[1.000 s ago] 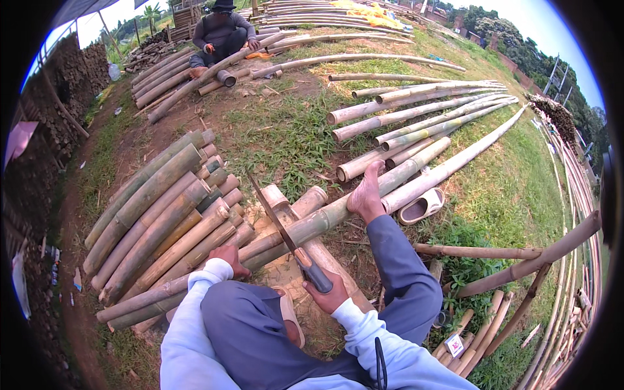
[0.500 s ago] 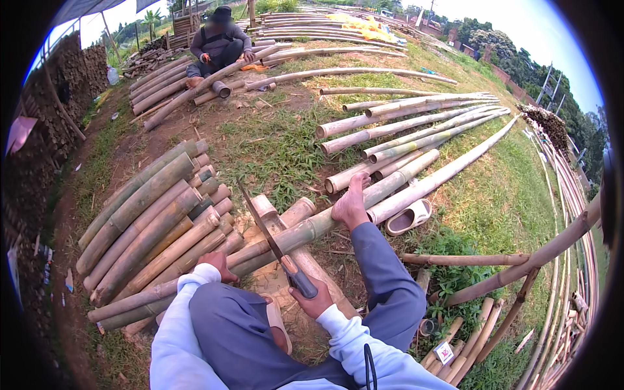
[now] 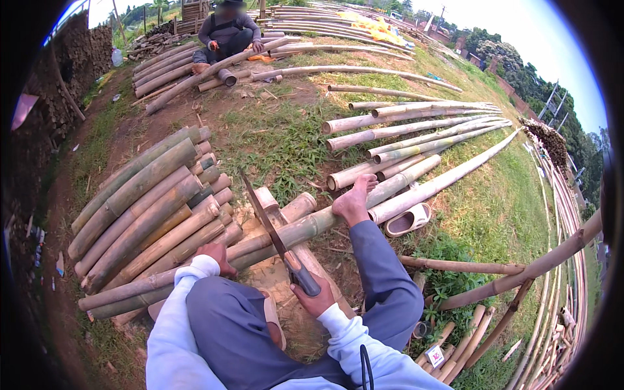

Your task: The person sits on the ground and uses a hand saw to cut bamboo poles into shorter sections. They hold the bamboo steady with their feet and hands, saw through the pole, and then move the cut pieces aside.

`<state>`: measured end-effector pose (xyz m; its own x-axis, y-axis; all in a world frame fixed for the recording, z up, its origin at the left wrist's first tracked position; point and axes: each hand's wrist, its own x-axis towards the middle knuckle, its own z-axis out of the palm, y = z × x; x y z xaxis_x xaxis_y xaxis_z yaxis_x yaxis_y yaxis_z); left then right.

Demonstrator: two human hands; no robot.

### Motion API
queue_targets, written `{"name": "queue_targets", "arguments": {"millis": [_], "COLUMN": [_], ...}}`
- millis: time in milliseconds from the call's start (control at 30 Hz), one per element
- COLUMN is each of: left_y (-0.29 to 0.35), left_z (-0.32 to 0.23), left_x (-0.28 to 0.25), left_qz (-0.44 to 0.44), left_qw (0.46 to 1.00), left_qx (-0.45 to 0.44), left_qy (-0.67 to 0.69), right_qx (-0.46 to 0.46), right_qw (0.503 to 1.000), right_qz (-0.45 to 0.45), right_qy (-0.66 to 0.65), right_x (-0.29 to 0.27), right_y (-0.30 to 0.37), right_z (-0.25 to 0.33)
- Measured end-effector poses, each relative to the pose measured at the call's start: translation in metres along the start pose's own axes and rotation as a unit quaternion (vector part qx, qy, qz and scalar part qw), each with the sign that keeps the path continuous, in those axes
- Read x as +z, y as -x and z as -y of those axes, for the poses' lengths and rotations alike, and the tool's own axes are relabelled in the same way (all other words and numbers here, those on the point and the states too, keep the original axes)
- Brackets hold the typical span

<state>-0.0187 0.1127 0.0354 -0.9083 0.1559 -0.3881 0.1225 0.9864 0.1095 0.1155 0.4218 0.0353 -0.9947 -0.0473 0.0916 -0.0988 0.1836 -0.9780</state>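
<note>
My right hand is closed round the dark grip of a handsaw. Its long blade slants up and away to the left, lying across a bamboo pole. My left hand grips the same pole left of the blade. Another bamboo pole runs close alongside it, partly hidden by my arm and hand. My bare right foot presses on the pole farther right. Beneath the blade, a thick bamboo piece props the pole crosswise. Whether the teeth are in a cut cannot be made out.
A pile of short bamboo lengths lies at left. Long poles fan out at far right. A tan slipper rests beside my foot. A bamboo frame stands at right. A co-worker sits among poles at the back.
The view has tilted down slightly, so the scene sits higher in the picture. The saw has shifted only a little along its stroke. Both hands keep their holds.
</note>
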Motion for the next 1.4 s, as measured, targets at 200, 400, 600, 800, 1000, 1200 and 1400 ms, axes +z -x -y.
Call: {"name": "queue_targets", "arguments": {"millis": [200, 400, 600, 800, 1000, 1200, 1400], "left_y": [0.004, 0.004, 0.007, 0.007, 0.013, 0.016, 0.013], "left_z": [-0.007, 0.001, -0.009, -0.003, -0.007, -0.011, -0.009], "left_x": [-0.020, -0.007, -0.011, -0.010, -0.019, -0.018, -0.016], "left_qz": [0.037, 0.002, 0.003, 0.006, 0.025, 0.030, 0.016], "left_qw": [0.999, 1.000, 1.000, 0.999, 0.999, 0.999, 1.000], "left_qx": [0.001, 0.007, 0.001, 0.012, 0.000, -0.002, 0.007], "left_qy": [0.013, 0.012, 0.015, 0.029, 0.025, 0.017, 0.026], "right_qx": [0.050, -0.006, -0.029, 0.060, 0.059, 0.024, 0.064], "right_qw": [0.999, 1.000, 0.999, 0.998, 0.998, 1.000, 0.998], "right_qz": [0.009, -0.002, -0.018, 0.014, 0.021, 0.011, 0.023], "right_qy": [-0.011, 0.002, 0.000, -0.010, -0.014, -0.006, -0.006], "right_x": [-0.004, -0.001, -0.005, -0.006, -0.006, -0.005, -0.008], "right_y": [-0.003, -0.004, -0.003, -0.001, -0.003, -0.004, -0.003], "right_z": [0.004, -0.003, -0.001, 0.006, 0.002, 0.013, 0.001]}}
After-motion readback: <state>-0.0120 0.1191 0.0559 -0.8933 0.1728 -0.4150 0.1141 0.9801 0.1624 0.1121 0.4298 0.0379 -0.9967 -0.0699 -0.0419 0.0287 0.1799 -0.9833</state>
